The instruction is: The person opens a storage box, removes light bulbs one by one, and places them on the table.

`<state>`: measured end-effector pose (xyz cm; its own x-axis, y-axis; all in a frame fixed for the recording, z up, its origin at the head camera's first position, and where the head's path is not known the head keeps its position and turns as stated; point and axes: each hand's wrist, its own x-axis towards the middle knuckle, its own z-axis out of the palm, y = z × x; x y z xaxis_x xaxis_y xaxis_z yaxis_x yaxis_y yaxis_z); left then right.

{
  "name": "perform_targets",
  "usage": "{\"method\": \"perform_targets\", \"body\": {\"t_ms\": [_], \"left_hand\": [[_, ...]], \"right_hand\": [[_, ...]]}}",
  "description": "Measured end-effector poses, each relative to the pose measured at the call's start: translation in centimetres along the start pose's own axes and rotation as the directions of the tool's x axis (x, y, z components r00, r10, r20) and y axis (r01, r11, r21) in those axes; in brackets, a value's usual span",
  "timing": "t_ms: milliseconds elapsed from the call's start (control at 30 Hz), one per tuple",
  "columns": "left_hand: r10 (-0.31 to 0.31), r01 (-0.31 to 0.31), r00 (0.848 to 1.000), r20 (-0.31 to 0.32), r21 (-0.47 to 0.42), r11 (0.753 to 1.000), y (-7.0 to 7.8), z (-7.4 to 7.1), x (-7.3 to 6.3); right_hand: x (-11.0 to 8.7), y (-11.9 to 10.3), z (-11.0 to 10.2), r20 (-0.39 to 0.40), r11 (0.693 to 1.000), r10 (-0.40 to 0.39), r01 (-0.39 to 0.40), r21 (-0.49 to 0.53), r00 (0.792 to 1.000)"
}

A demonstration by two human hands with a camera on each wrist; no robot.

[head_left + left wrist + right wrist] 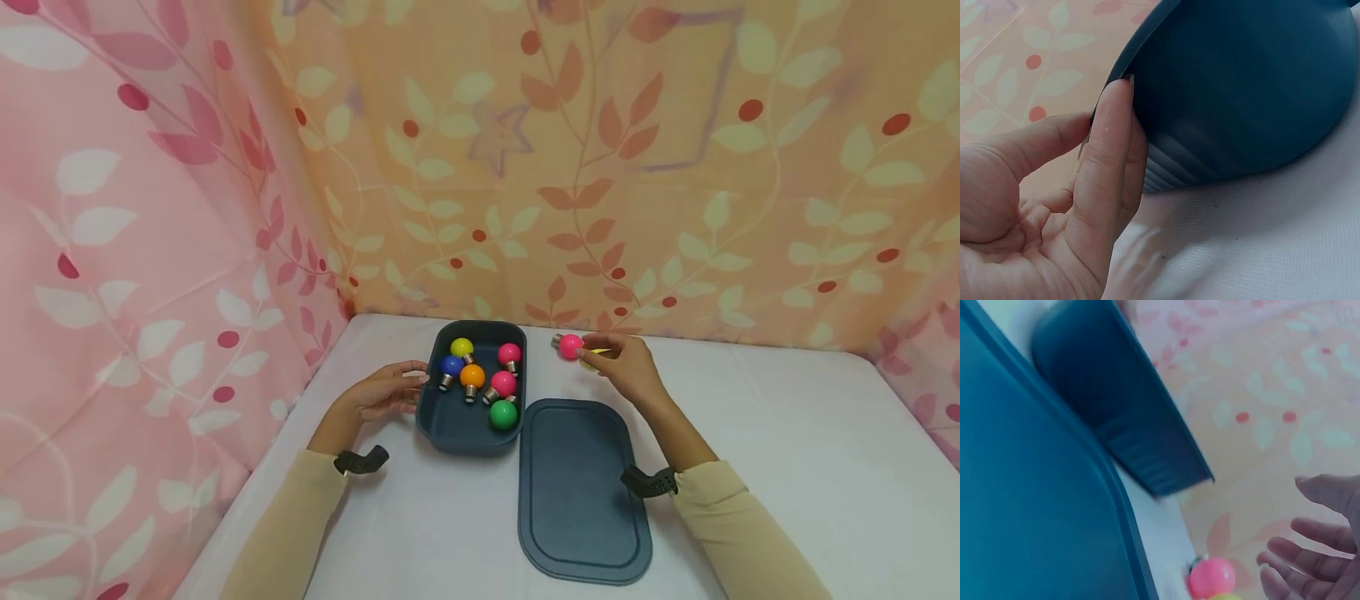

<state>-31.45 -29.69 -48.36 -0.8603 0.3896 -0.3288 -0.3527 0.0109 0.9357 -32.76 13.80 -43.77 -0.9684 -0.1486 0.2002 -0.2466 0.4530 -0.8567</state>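
Observation:
A dark blue-grey plastic container (456, 429) stands on the table with several small colored light bulbs inside: yellow (461, 347), blue (452, 366), orange (472, 377), green (503, 415) and two pink ones. My left hand (388, 390) is at its left side; in the left wrist view, thumb and fingers pinch the container's rim (1117, 69). Beyond the lid, my right hand (628, 367) is over a pink bulb (570, 347) and a partly hidden yellow bulb (592, 360). In the right wrist view, its fingers are spread, apart from the pink bulb (1212, 577).
The matching flat lid (581, 492) lies right of the container, near its lower right side. A white cloth covers the table (780, 417). Leaf-patterned curtains (480, 192) hang behind and at both sides. Each wrist wears a black band (649, 481).

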Motion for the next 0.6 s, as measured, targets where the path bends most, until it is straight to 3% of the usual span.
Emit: {"method": "perform_targets", "body": {"t_ms": [167, 300, 400, 600], "left_hand": [[0.008, -0.008, 1.000, -0.020, -0.010, 1.000, -0.1, -0.1, -0.2], [0.001, -0.001, 1.000, -0.008, -0.013, 1.000, -0.1, 0.1, 0.2], [-0.008, 0.008, 1.000, -0.008, -0.010, 1.000, -0.1, 0.3, 0.5], [-0.013, 0.013, 1.000, 0.015, -0.045, 0.999, -0.1, 0.2, 0.5]], "right_hand": [[-0.6, -2.0, 1.3, 0.112, 0.994, -0.108, 0.111, -0.024, 0.988], [-1.4, -3.2, 2.1, 0.194, 0.976, -0.200, 0.212, -0.044, 0.960], [-1.6, -4.1, 2.7, 0.273, 0.954, -0.267, 0.293, -0.060, 0.924], [-1.3, -5.7, 4.6, 0.444, 0.882, -0.357, 0.453, -0.128, 0.822]]}}
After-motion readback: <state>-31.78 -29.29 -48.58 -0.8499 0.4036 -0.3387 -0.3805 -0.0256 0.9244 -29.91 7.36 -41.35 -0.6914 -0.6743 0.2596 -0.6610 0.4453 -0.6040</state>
